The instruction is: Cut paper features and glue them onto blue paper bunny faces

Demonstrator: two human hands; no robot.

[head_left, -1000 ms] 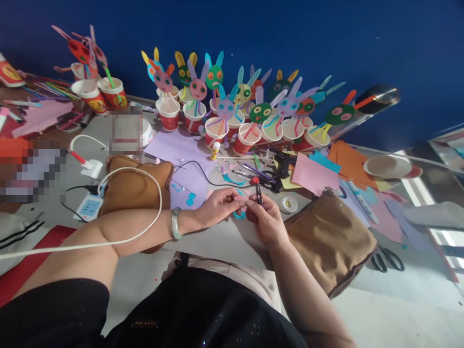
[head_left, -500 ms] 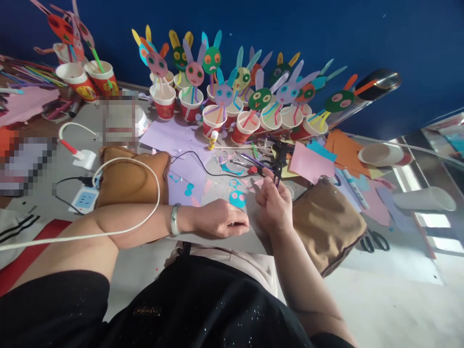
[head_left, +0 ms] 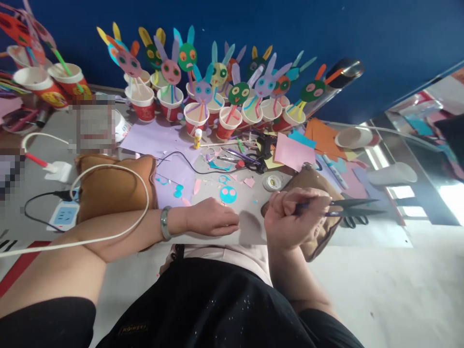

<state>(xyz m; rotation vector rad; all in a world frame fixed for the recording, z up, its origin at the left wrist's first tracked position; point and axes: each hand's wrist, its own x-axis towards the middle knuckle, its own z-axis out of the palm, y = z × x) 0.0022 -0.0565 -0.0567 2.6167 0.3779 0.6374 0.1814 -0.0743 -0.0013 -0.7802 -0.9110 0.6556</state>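
My right hand (head_left: 290, 217) is closed round a pair of dark scissors (head_left: 357, 207), raised above a brown cushion. Their blades point to the right and stand slightly apart. My left hand (head_left: 212, 217) lies at the table's front edge with its fingers curled together; whatever they may hold is hidden. Just above it on the table is a blue paper disc (head_left: 228, 195) with two pink circles on it. A tape roll (head_left: 272, 182) rests between the disc and the brown cushion (head_left: 308, 186).
Red-and-white paper cups (head_left: 227, 126) with paper rabbit figures line the back. Paper scraps, a glue stick (head_left: 197, 138) and another tan cushion (head_left: 116, 186) lie about. A white cable (head_left: 147, 193) loops over my left forearm, near a power strip (head_left: 63, 215).
My right hand has turned, and the scissors in it now point right, away from the clutter at mid-table. The tape roll has come into sight. My left hand stays at the edge; the view has shifted right.
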